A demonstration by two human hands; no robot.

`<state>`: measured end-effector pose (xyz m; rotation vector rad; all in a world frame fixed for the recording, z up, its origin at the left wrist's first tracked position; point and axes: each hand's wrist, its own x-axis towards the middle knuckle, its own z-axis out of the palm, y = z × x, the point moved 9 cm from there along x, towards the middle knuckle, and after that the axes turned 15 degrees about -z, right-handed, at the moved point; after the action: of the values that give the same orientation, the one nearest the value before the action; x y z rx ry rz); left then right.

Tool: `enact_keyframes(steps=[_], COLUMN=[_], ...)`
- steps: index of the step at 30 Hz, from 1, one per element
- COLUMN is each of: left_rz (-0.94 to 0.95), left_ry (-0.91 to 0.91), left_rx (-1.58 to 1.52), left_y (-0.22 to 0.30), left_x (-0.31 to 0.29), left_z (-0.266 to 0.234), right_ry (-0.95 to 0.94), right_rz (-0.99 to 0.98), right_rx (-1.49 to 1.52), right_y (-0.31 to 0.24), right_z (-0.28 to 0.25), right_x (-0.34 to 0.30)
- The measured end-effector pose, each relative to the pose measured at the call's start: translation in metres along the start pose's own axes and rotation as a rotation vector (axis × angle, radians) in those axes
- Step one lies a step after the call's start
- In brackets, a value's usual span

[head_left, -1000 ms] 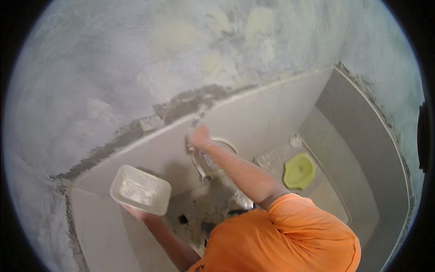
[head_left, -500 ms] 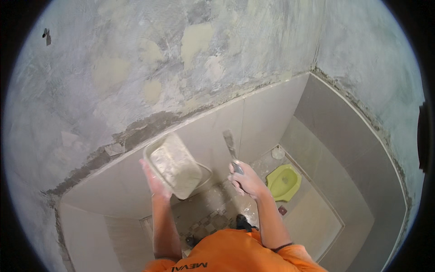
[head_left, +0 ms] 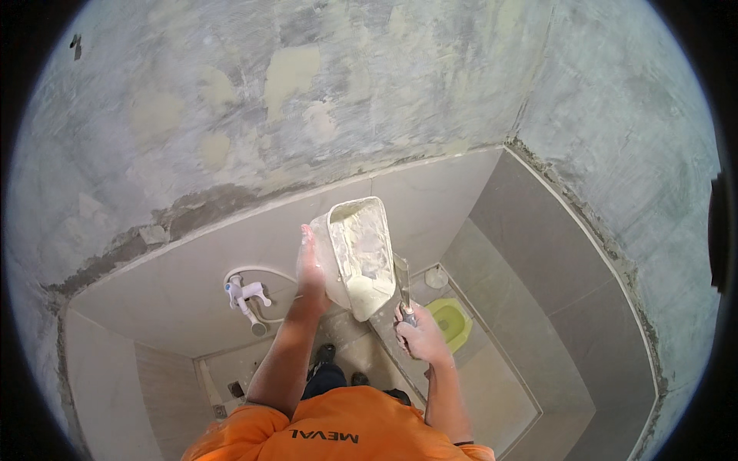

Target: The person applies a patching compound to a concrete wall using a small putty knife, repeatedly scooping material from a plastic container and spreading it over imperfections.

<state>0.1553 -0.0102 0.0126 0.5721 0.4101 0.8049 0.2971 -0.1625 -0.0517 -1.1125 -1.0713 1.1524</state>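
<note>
My left hand (head_left: pixel 310 270) supports a cream-coloured rectangular tub (head_left: pixel 332 269) from its left side, with the palm and fingers against the outer wall. The tub is tilted, so its opening shows; pale putty (head_left: pixel 364 242) coats the inside. In my right hand (head_left: pixel 421 338), the fingers are wrapped round the handle of a putty knife (head_left: pixel 402 278). Its blade points up along the tub's right edge; I cannot tell whether it touches. Pale smears cover both hands.
Ahead rises a grey wall (head_left: pixel 254 92) with cream patches, above a tiled lower wall (head_left: pixel 430 184). A white tap (head_left: pixel 244 292) with a hose is fixed to the tiles at left. A green squat toilet (head_left: pixel 452 323) lies in the floor beyond my right hand.
The tub has moved to the right and turned more upright. The putty knife has come down close beside it. My view has shifted, and the tap now shows at left.
</note>
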Motion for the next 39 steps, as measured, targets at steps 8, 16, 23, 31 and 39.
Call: enact_keyframes(steps=[8,16,23,31,39], left_rz=[0.023,0.023,0.493,0.621,0.581], left_ry=[0.076,0.180,0.252,0.253,0.268], left_rx=[0.054,0.052,0.343,0.811,0.722], left_y=[-0.003,0.009,0.066,0.078,0.076], left_x=[0.006,-0.029,-0.044,-0.048,-0.059], left_z=[-0.011,-0.024,-0.039,-0.010,0.007], right_ry=[0.020,0.003,0.003,0.072,0.096], right_rz=[-0.243,-0.271,-0.133,-0.464,-0.498], right_rx=[-0.447,-0.712,-0.458,-0.561,-0.705], right_y=[0.012,0.020,0.011,-0.088,-0.073], right_z=[-0.009,-0.018,-0.023,-0.001,0.011], right_x=[0.027,0.055,0.024,0.015,0.017])
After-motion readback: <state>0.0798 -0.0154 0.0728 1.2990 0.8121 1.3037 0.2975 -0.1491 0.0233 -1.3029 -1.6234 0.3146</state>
